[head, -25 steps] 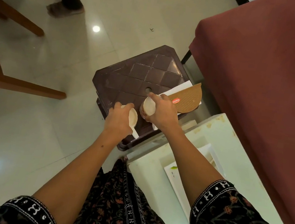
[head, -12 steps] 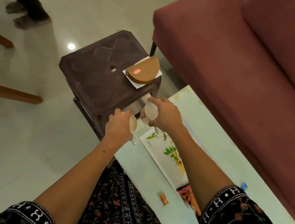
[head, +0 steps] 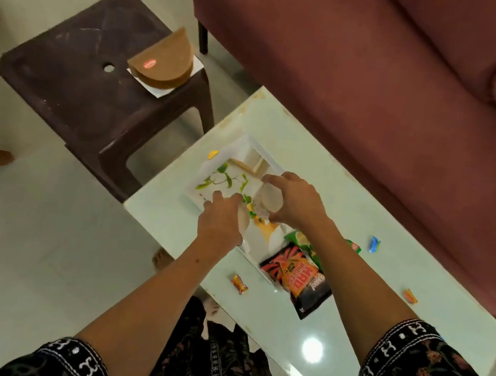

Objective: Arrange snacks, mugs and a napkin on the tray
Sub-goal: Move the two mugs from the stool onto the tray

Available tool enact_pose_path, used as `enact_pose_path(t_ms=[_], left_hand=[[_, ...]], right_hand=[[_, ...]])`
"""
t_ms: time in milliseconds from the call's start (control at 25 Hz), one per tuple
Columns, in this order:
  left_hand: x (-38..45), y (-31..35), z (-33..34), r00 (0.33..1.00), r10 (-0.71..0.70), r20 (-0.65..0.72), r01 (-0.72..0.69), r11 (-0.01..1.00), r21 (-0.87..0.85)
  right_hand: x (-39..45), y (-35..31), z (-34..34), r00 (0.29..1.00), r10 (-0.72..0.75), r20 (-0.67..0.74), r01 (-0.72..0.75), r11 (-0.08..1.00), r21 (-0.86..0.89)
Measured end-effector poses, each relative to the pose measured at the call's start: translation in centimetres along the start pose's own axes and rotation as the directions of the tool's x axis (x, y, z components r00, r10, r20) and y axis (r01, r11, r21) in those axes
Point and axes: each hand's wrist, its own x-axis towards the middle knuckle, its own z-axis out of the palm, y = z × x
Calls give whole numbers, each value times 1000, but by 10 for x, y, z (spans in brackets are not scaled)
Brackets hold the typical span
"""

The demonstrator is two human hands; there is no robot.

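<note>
Over the glass table [head: 336, 301], your left hand [head: 221, 222] and right hand [head: 295, 200] each grasp a mug [head: 267, 199], ready to set on the tray [head: 209, 178], beside the snacks [head: 297, 278].

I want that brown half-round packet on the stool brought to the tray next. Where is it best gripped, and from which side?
Probably by its curved edge. The brown half-round packet lies flat on white paper at the corner of the dark stool, its curve overhanging toward the sofa. Coming from that side, fingers could slip under the curve, thumb on top, leaving the paper behind.
</note>
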Motion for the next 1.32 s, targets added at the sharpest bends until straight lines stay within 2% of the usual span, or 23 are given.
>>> enact_pose_path(t_ms=[240,520,960,1320], left_hand=[[21,32,57,998,1,58,-4,998,60],[44,41,97,999,-15,49,12,998,59],[54,36,116,1000,-13,-13,14,997,70],[54,33,101,999,-36,40,34,999,29]], right_hand=[[7,57,31,1000,13,28,-14,1000,10],[36,83,62,998,-29,48,31,999,-33],[56,85,84,996,-81,32,82,996,-39],[42,77,78,997,22,77,-27,997,70]])
